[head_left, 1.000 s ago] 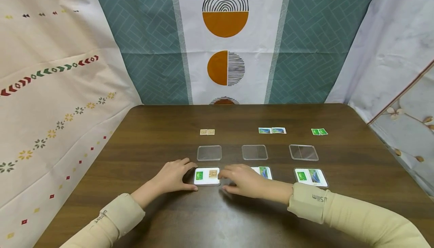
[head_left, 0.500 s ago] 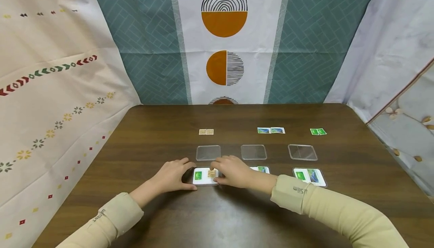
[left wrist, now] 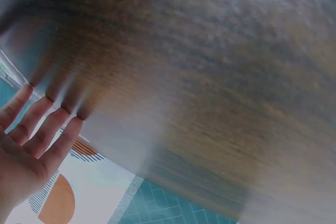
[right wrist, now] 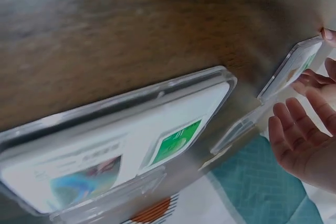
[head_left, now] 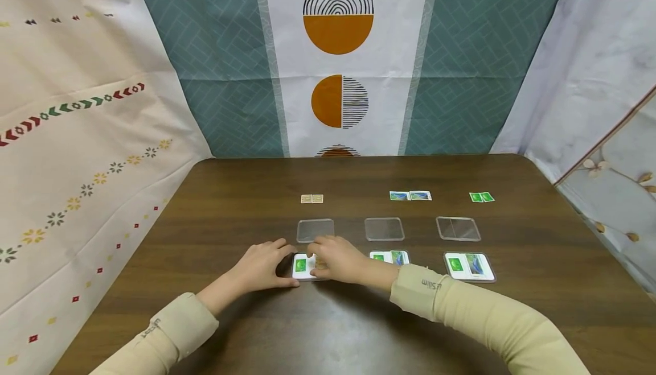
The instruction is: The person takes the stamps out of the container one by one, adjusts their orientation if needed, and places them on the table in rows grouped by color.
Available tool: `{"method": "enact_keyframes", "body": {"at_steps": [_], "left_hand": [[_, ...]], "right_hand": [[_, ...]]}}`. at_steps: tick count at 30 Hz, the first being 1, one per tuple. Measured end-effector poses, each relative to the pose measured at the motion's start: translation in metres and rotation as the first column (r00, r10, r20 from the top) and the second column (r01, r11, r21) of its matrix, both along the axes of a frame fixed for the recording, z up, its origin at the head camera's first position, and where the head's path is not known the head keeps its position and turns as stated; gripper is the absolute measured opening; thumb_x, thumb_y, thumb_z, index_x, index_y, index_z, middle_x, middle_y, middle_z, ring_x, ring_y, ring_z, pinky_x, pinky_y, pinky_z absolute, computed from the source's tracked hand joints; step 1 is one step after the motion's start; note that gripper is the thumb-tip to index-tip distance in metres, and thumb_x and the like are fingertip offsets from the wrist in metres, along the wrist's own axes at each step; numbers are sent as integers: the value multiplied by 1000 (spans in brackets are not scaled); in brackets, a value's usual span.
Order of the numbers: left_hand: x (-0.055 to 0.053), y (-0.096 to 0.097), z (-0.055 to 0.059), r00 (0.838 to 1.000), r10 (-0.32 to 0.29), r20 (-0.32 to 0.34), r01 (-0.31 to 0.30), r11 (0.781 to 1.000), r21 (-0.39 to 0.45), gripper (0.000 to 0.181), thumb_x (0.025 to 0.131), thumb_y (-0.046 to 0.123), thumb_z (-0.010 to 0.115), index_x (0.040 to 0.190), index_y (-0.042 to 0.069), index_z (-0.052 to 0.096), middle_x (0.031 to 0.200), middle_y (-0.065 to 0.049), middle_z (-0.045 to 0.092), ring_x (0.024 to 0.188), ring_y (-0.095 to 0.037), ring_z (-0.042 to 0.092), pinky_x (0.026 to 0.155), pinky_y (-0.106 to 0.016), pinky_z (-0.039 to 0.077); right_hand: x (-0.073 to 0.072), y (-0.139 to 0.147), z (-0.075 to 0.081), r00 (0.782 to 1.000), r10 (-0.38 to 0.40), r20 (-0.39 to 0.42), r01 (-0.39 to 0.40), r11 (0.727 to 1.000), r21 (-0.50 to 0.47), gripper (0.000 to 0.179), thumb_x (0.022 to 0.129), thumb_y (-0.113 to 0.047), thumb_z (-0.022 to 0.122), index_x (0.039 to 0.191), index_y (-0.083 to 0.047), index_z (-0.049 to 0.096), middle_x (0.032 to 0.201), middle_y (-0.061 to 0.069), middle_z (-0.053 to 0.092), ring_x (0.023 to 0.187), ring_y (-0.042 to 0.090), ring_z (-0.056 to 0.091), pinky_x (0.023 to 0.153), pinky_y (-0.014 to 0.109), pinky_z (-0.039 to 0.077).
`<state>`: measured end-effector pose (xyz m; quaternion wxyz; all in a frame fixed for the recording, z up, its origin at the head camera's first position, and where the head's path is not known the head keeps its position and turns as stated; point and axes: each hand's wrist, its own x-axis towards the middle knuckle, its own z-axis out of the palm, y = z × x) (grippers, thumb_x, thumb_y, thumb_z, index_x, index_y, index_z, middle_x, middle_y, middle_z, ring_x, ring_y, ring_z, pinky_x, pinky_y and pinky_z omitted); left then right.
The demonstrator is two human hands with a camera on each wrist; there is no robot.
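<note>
My left hand (head_left: 263, 267) spans the left end of a clear stamp case (head_left: 302, 275), its thumb at the near corner and fingers at the far corner. A green stamp (head_left: 300, 265) shows on the case's white insert. In the left wrist view, the straightish fingers (left wrist: 58, 132) meet the tabletop with their tips. My right hand (head_left: 335, 258) reaches over the case's right half with fingers loosely bent. It largely hides a brown stamp there. The right wrist view shows those fingers (right wrist: 299, 127) beside the case (right wrist: 278, 80), holding nothing visible.
Two more filled cases lie to the right, a middle case (head_left: 376, 258) and a right case (head_left: 470, 275). Three clear lids (head_left: 315, 230) form a row behind. Farther back lie pairs of brown stamps (head_left: 312, 198), blue stamps (head_left: 410, 196) and green stamps (head_left: 482, 197).
My right hand has moved left from beside the case to over its right half, covering the brown stamp and uncovering more of the middle case. The left hand has stayed put.
</note>
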<state>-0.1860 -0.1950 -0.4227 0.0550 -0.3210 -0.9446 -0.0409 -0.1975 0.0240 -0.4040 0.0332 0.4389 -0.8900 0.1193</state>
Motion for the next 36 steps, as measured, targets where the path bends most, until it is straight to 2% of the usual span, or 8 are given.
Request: {"method": "enact_keyframes", "body": {"at_steps": [5,15,24,36], "left_hand": [[0,0,0,1000,8,-5,-8,1000,-3,65,68,61,72,113,15,64,92,4,59,72,-15,60,56,-29,45],[2,0,-6,1000,-2,-12,2,1000,8,64,68,61,72,113,17,63,93,4,60,75,-16,62,56,-30,46],[-1,0,-4,1000,5,-13,-5,1000,7,65,67,61,72,113,16,63,92,4,59,73,-16,61,57,-31,46],[0,0,-2,1000,8,3,-8,1000,8,64,68,59,73,113,15,64,90,4,59,70,-14,59,55,-29,44]], "right_hand": [[-2,-9,-1,1000,-5,5,5,1000,-5,30,81,-32,72,100,-12,64,95,0,63,83,15,60,79,32,49],[-2,-22,-3,990,-120,76,117,992,42,31,80,-38,72,100,-15,66,97,-3,64,88,15,60,76,30,49],[-2,-23,-6,986,-164,37,162,985,66,30,77,-39,74,95,-16,66,97,-2,64,87,18,60,72,33,49],[1,-28,-7,983,-181,-21,182,975,127,29,77,-41,74,92,-18,66,97,-3,64,89,17,61,77,32,49]]}}
